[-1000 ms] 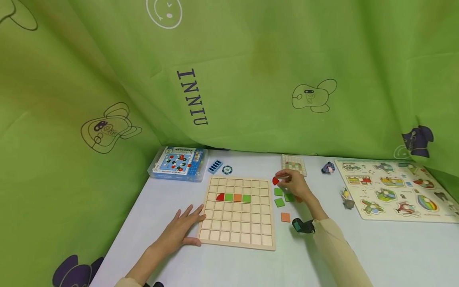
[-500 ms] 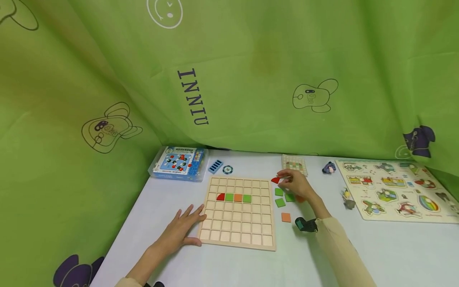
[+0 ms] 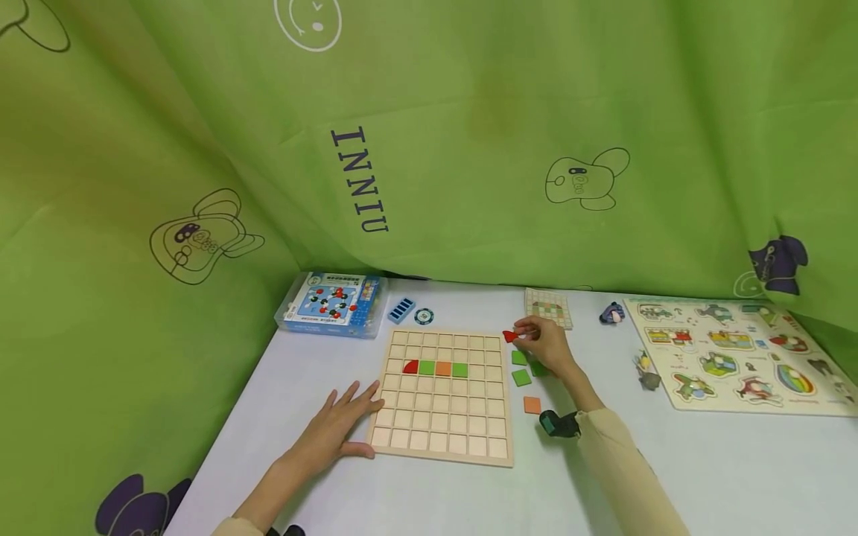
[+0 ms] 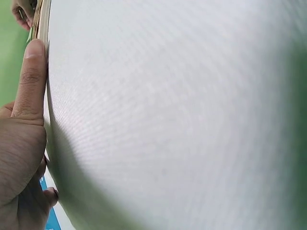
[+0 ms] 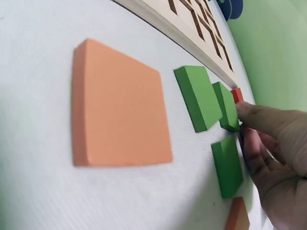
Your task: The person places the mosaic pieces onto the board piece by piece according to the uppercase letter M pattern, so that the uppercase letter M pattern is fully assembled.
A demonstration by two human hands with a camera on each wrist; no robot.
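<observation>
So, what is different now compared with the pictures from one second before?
The right hand, pinching the red piece, carried it slightly left toward the wooden board. The left hand stayed flat at the board's left edge; the four pieces in the board and the loose tiles did not move.

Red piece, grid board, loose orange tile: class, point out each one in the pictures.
red piece [image 3: 511, 336], head view, the part showing past the right hand's fingertips.
grid board [image 3: 442, 417], head view, a bare cell.
loose orange tile [image 5: 117, 105], right wrist view, its top face.

green curtain [image 3: 469, 149] printed with "INNIU" in dark letters, running sideways
</observation>
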